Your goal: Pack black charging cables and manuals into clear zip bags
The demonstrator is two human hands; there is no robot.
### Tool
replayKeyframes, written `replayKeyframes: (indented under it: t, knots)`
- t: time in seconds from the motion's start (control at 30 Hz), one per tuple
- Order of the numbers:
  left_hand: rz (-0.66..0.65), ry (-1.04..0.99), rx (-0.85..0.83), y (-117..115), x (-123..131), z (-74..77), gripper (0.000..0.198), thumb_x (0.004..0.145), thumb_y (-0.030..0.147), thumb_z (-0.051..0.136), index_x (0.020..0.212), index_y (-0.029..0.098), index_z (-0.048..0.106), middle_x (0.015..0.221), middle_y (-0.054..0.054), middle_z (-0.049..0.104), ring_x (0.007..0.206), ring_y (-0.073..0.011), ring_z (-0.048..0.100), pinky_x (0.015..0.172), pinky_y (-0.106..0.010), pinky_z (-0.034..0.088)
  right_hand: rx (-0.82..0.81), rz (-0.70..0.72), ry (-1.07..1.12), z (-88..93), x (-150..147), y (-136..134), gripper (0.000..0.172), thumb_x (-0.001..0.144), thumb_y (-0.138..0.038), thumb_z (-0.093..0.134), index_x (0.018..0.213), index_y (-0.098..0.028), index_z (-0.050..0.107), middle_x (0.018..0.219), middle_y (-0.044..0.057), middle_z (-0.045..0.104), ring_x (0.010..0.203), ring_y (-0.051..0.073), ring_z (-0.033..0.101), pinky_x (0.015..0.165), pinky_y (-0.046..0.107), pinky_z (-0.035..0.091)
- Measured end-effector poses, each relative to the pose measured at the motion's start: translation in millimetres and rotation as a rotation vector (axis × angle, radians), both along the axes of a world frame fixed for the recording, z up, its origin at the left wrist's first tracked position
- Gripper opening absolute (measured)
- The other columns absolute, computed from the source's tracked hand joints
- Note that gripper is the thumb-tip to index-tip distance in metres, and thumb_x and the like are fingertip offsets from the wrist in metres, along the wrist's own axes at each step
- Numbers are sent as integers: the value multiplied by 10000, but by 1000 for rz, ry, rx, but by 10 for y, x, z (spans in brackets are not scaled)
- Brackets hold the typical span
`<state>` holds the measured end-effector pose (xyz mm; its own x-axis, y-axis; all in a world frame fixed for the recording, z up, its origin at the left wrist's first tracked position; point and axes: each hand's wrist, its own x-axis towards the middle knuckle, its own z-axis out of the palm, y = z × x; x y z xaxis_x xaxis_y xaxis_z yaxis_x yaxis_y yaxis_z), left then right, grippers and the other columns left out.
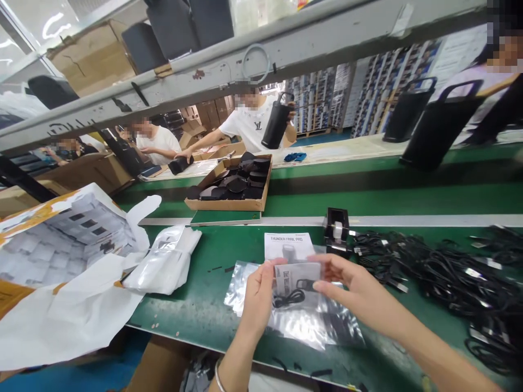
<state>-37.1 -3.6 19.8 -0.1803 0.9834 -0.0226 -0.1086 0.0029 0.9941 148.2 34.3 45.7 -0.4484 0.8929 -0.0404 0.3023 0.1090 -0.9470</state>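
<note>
My left hand point(258, 294) pinches the left edge of a clear plastic bag point(300, 326) above the green bench. Inside the bag show a folded manual point(300, 272) and a coiled black cable point(291, 298). My right hand point(351, 283) has its thumb and fingers on the bag's right upper side. Just behind it lies a white booklet point(281, 240) printed "THUNDER TRAIL PRO". More clear bags point(237, 286) rest flat beneath my hands. A black tape dispenser point(337, 231) stands beyond my right hand.
Black cables point(441, 272) are heaped at right. White pouches point(165, 264) and an opened carton point(69, 239) sit at left. Ahead, a cardboard tray point(232, 204) holds black pieces near black cylindrical speakers point(437, 128). A metal beam point(196, 71) crosses overhead; co-workers point(255, 122) work opposite.
</note>
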Motion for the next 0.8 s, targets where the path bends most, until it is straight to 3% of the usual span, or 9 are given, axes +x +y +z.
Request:
replayKeyframes:
  t: [0.03,0.13,0.33,0.5,0.57,0.67,0.73,0.8]
  knots:
    - [24,18,14,3,10,6,376,846,476,484,962,168,664,805,-45,687,755,-170,613,674,-259,468,-2,-12,-9,-14,-13,-2,259,812,-390,546,969,-198,622,848,44,664,792,203,611,708,309,485]
    - [103,72,48,28,20,9,233,739,377,662,851,173,682,789,-32,698,755,-168,618,691,-250,474,56,-34,9,28,-29,29,306,836,-429,500,737,-192,666,753,36,665,720,196,601,649,284,462]
    - [78,102,46,52,-67,18,239,754,383,639,827,162,695,821,-50,708,797,-192,627,749,-291,481,238,-9,3,32,87,115,234,852,-302,503,913,-238,719,930,40,705,876,215,626,787,309,472]
    - [1,-81,6,62,-57,204,552,774,635,442,1064,180,558,955,-100,689,898,-241,630,814,-376,457,495,28,-45,-71,159,151,281,844,-170,463,935,-262,712,933,33,708,871,197,635,762,316,499]
    - [-37,55,2,70,-7,284,542,741,590,540,1094,180,520,956,-94,669,884,-229,624,812,-361,451,590,41,-46,-98,159,150,277,840,-162,476,927,-276,713,934,32,711,874,194,635,766,320,506]
    - [-66,336,-44,81,58,338,370,715,389,664,1012,191,569,914,-60,659,853,-201,603,797,-323,444,679,26,-18,-134,148,130,266,830,-152,491,900,-272,719,907,42,717,852,192,642,743,314,518]
    - [-83,464,-68,89,62,321,207,746,346,630,878,186,634,851,-48,669,813,-197,593,762,-307,436,664,3,18,-161,148,108,268,833,-148,484,882,-271,717,890,42,718,850,190,643,755,314,514]
    - [-104,502,-86,93,33,277,190,767,355,599,782,177,665,756,-34,664,727,-185,577,681,-283,429,539,-30,71,-183,159,88,247,838,-179,506,968,-286,687,918,35,710,875,188,635,804,325,497]
